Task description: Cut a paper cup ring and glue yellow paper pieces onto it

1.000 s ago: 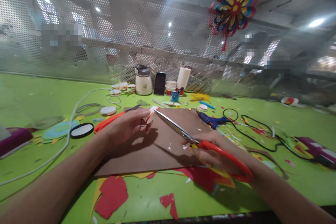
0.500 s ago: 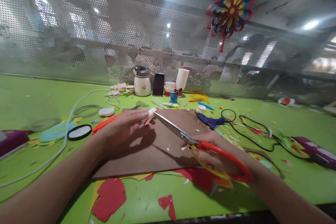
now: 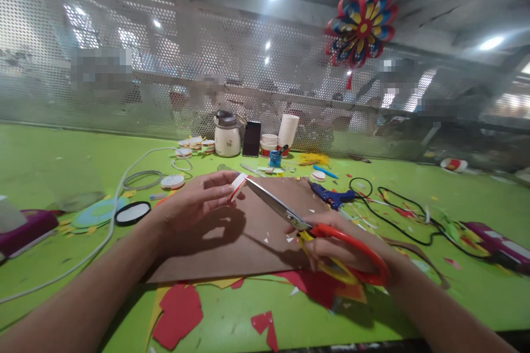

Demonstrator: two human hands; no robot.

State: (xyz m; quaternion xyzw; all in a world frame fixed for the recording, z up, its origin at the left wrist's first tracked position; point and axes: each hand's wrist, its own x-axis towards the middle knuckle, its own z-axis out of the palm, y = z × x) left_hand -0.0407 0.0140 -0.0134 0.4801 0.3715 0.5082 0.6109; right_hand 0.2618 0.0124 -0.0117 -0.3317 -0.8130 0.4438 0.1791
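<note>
The left hand (image 3: pixel 196 196) pinches the red-edged white piece (image 3: pixel 239 183) between closed fingers over the brown board (image 3: pixel 232 262), the right hand (image 3: pixel 333 252) curls round the scissors (image 3: pixel 295 223), blade tips at its edge — hold it steady for clean snips, fingertips clear!

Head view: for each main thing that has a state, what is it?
Left hand, pinching white piece
Right hand, holding scissors
Scissors, blades nearly together
Phone, upright, screen dark
Jug, lidded
Tall cup stack, nested, leaning
Far-right cup, on its side
Blue glue gun, lying down
Flower ornament, hanging
</note>
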